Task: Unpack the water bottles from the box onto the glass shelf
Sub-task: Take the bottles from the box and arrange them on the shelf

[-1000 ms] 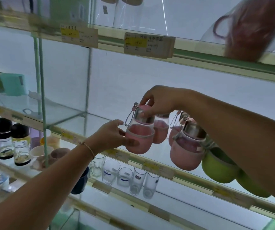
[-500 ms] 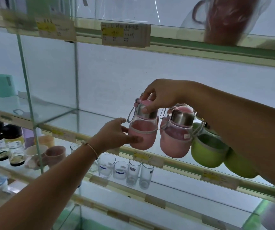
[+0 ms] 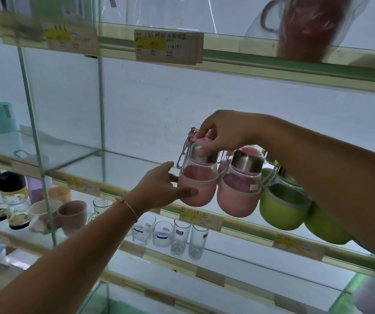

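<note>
- Your right hand comes from above and pinches the steel cap of the pink water bottle: the thumb presses on the front of the cap and the other fingers curl over the pink top.
- Your left hand reaches from below and from the left. Its fingers are half open and spread, the thumb lies against the lower pink sleeve, and the other fingertips touch the left side of the bottle. It steadies the bottle more than it grips it.
- The bottle stands upright, with its long axis vertical, at the front edge of the glass shelf. I cannot tell if its base already rests on the glass or is just above it.
- It is the leftmost one of the row. On its right, touching or nearly touching, is a second pink bottle, then two green bottles which your right forearm partly covers.
- The relation that matters: the free glass is on the left of the bottle and behind it, and the neighbour bottle is close on the right. So your left hand is on the open side, and your right hand is above the axis.
- My judgement is that this is the placing step. When you let go, lift your right fingers straight up, so the bottle does not tip over the front edge.
- The box is not in view.
</note>
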